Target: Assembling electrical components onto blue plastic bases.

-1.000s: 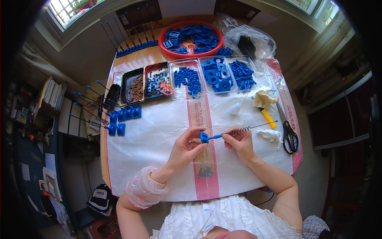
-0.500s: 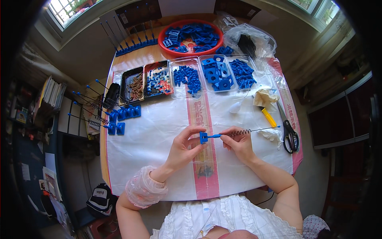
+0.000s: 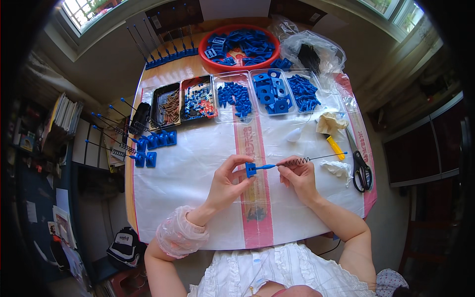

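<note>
Thumb and fingers of my left hand are closed on a blue plastic base, in front of me over the table. A slim blue tapered stem joins the base and runs right toward my right hand. That hand pinches the near end of a dark coil spring, right where it meets the stem. From the coil a thin straight wire reaches right to a small blue tip. My right fingertips partly hide the join between stem and coil.
Trays of brown screws, small nuts and blue parts line the far side, before a red basin. Finished-looking spring pieces stand at left. A yellow-handled tool and black-handled scissors lie right.
My left hand and the base have shifted slightly left, and my right hand slightly right. More of the blue stem shows between them. Both hands keep their hold.
</note>
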Demonstrator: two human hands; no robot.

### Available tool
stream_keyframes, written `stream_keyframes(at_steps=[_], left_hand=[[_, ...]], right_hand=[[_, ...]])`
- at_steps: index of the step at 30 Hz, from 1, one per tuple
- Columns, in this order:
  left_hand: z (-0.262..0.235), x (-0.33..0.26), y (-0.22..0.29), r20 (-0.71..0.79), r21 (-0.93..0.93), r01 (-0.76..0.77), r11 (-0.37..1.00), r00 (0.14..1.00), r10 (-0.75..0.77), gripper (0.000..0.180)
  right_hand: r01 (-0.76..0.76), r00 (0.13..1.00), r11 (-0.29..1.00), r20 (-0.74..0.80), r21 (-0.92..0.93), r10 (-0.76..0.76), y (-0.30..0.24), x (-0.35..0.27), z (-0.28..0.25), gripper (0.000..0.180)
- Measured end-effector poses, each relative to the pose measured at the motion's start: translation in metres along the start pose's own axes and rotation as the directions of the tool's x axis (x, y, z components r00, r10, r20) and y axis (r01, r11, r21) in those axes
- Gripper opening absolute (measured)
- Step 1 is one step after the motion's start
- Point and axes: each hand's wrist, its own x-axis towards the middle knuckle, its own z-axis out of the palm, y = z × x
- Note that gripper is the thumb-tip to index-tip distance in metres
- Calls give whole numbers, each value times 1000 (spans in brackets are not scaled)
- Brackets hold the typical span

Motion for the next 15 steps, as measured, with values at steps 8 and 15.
stream_keyframes(at_steps=[8,15], left_hand=[[1,0,2,14,0,13,1000,1000,-13,39],[0,-1,-1,43,14,18,1000,999,-19,39]], right_hand=[[-10,1000,1000,17,-29,11,-2,0,0,6],[-13,1000,999,4,-35,14,-3,-1,1,4]])
